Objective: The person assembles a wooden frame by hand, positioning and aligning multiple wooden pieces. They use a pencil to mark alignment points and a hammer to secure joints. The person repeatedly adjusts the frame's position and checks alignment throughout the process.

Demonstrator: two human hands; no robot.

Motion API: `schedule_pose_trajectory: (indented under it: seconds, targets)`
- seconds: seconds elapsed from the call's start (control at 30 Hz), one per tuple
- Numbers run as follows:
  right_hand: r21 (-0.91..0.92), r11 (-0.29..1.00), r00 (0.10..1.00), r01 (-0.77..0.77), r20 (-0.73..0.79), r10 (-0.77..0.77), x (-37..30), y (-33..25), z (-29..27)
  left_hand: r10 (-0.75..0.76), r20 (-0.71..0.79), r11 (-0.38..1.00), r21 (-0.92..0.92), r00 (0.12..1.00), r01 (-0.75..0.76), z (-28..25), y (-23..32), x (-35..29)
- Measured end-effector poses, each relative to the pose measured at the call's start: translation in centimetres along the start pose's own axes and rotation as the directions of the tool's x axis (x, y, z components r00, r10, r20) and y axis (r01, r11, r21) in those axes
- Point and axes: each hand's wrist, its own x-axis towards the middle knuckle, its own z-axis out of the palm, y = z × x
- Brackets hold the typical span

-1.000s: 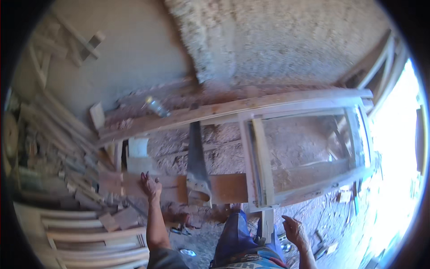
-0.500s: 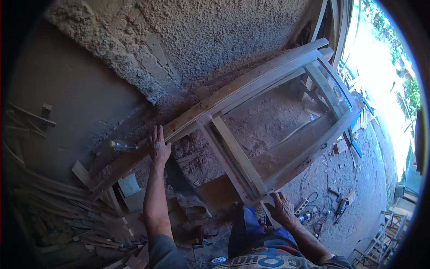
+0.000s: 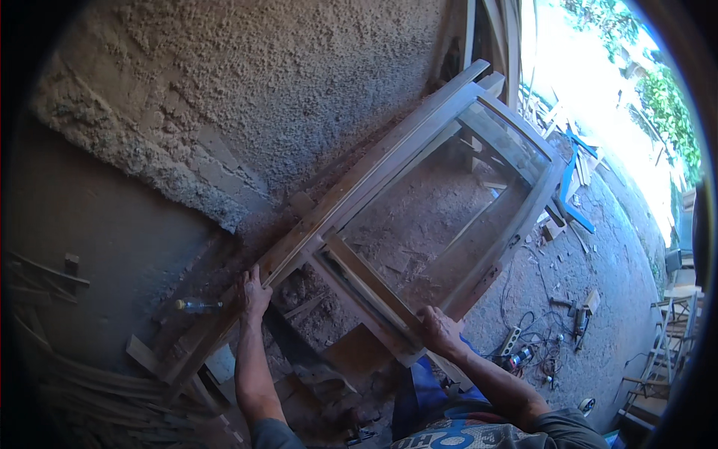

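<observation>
A wooden door or window frame with a glass pane (image 3: 407,217) lies slanted before me, its far end toward the upper right. My left hand (image 3: 256,298) grips the long wooden beam (image 3: 299,243) along the frame's left side, fingers over its edge. At the lower end of the glazed part, my right hand (image 3: 440,329) is closed at the end of a pale wooden strip (image 3: 366,280). This strip lies across the frame beside the pane. Part of what my right fingers grasp is hidden.
A clear bottle (image 3: 199,305) lies left of my left hand. Scrap wood (image 3: 112,382) is piled at the lower left. Cables, a power strip (image 3: 511,341) and power tools (image 3: 580,322) lie on the floor at right. A rough wall (image 3: 299,97) rises beyond.
My right hand has moved up and left from the frame's lower corner onto the pale strip. My left hand stays on the beam. The whole view has shifted.
</observation>
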Motion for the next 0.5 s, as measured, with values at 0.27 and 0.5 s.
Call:
schedule_pose_trajectory:
  seconds: [0.27, 0.5]
  targets:
    - [0.59, 0.807, 0.953, 0.006, -0.247, 0.173, -4.0, 6.0, -4.2, 0.089, -0.01, 0.991, -0.1, 0.996, -0.089, -1.9, 0.6, -3.1]
    - [0.765, 0.622, 0.54, -0.166, -0.457, 0.707, -6.4, 21.9, -8.4, 0.0, 0.186, 0.964, -0.261, 0.983, 0.049, -5.6, 5.6, -7.7]
